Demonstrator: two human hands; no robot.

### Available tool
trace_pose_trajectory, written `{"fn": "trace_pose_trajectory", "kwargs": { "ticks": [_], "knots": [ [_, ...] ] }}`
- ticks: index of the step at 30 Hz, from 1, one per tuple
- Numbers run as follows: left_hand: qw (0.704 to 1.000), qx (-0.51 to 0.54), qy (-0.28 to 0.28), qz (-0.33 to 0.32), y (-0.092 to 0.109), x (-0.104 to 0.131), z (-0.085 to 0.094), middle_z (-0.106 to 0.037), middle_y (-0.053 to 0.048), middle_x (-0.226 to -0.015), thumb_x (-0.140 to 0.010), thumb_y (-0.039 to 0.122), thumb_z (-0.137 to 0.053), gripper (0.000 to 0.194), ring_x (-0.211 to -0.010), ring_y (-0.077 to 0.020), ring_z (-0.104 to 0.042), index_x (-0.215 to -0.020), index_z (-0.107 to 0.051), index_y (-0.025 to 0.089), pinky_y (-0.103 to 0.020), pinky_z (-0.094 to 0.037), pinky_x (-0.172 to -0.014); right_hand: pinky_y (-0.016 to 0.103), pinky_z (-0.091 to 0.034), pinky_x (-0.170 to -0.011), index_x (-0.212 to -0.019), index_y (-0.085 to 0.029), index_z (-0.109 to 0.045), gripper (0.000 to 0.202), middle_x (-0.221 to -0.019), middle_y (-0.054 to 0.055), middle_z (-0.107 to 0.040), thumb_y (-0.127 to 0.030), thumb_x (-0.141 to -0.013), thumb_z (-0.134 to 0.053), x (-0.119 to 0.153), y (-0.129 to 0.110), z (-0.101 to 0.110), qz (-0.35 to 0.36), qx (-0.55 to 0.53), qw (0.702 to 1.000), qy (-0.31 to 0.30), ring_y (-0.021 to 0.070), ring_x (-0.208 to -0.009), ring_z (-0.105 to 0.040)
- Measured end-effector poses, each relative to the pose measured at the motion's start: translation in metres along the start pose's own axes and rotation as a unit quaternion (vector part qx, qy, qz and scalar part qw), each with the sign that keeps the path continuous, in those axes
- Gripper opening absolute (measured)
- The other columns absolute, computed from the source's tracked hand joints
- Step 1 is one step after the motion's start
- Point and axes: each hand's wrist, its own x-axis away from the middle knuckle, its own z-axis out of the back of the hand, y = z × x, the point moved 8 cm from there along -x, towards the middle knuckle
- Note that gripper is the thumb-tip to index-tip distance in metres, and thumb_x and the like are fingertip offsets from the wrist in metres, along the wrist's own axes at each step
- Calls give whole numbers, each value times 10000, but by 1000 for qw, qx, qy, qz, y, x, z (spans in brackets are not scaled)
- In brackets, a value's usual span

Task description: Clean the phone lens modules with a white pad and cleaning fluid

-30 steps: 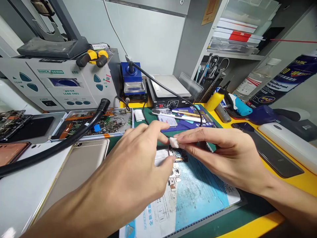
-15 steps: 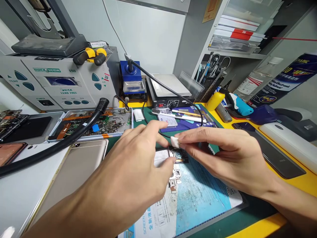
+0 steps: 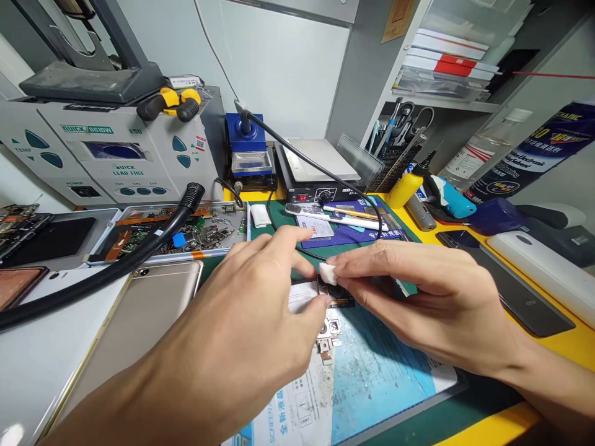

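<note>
My right hand point(image 3: 432, 291) pinches a folded white cotton wad point(image 3: 328, 274) between thumb and fingertips. The wad is right over a small black part point(image 3: 341, 298), touching or almost touching its top. My left hand point(image 3: 260, 316) reaches in from the left, thumb and fingertips curled at the near and far sides of the part's left end, seemingly holding it steady. The part lies on a blue and white printed box point(image 3: 372, 371). Several small metal pieces point(image 3: 326, 341) lie on the box just below the part.
Behind my hands lie a toothbrush point(image 3: 351, 219) and another folded white pad point(image 3: 261, 215). A tray of circuit boards point(image 3: 218, 248) and a gold phone back point(image 3: 160, 297) are left, under a black hose point(image 3: 153, 248). Farther right lies a dark phone point(image 3: 525, 297).
My right hand has lowered the cotton wad slightly onto or close over the black part, covering its round lens. My left hand has stayed nearly still.
</note>
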Motion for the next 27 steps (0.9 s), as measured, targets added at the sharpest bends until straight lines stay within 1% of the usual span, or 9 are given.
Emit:
{"fn": "trace_pose_trajectory", "kwargs": {
  "ticks": [3, 8, 10, 13, 14, 17, 19, 23, 27],
  "knots": [
    [1000, 7, -2, 5, -1, 1, -2, -768, 71, -931, -758, 257, -725, 528, -922, -274, -716, -1244, -548, 359, -409, -532, -763, 276, -611, -770, -986, -234, -732, 218, -928, 21, -800, -59, -863, -689, 0, 3, 1, -16, 7, 1000, 7, 184, -848, -750],
    [1000, 13, -3, 17, -2, 0, -3, -771, 75, -951, -756, 284, -731, 498, -955, -294, -710, -1211, -552, 381, -426, -543, -737, 256, -596, -774, -1010, -221, -733, 231, -942, 21, -801, -47, -863, -698, 0, 1, 0, 5, -2, 1000, -1, 171, -857, -744],
    [1000, 17, -2, 15, -1, 0, -2, -774, 67, -947, -763, 285, -724, 489, -961, -302, -707, -1212, -552, 373, -437, -545, -744, 265, -590, -774, -994, -228, -733, 232, -935, 12, -796, -49, -849, -702, 0, 4, 3, -8, 3, 1000, 4, 173, -851, -737],
    [1000, 18, -6, 16, -1, -1, -2, -775, 57, -937, -782, 292, -710, 456, -952, -312, -704, -1206, -562, 365, -443, -541, -725, 289, -576, -775, -961, -235, -745, 181, -942, 11, -792, -104, -841, -714, 1, 16, 14, -66, 34, 997, 34, 191, -841, -731],
    [1000, 17, -6, 15, -1, 0, -2, -774, 50, -937, -785, 294, -707, 431, -950, -315, -702, -1190, -575, 361, -446, -540, -721, 294, -571, -747, -953, -237, -753, 150, -938, 12, -795, -137, -846, -717, 1, 20, 18, -91, 45, 994, 43, 199, -826, -732],
    [1000, 4, -11, 13, -1, 0, -1, -757, 7, -984, -793, 333, -701, 275, -935, -328, -689, -1063, -649, 327, -482, -531, -742, 292, -512, -561, -909, -247, -777, 72, -874, 13, -801, -254, -855, -729, 6, 32, 25, -169, 61, 982, 62, 203, -709, -713],
    [1000, -8, -19, 7, 0, -1, -1, -736, -24, -998, -801, 378, -691, 184, -928, -331, -672, -967, -686, 300, -522, -515, -782, 283, -458, -480, -887, -256, -786, 81, -838, 14, -800, -312, -848, -742, 9, 37, 28, -204, 50, 975, 70, 200, -664, -698],
    [998, -18, -62, 7, 2, -2, -7, -712, -17, -995, -843, 379, -658, 133, -1023, -305, -607, -937, -708, 299, -518, -462, -882, 265, -465, -506, -882, -257, -798, 106, -835, 22, -797, -345, -837, -760, 13, 42, 25, -252, -1, 965, 68, 205, -710, -710],
    [996, -2, -83, 17, 2, -4, -12, -702, 15, -1001, -858, 330, -645, 104, -1048, -269, -577, -947, -697, 313, -461, -425, -900, 245, -449, -526, -881, -246, -799, 141, -813, 15, -773, -378, -837, -774, 13, 45, 19, -294, -81, 951, 53, 166, -678, -648]
  ]
}}
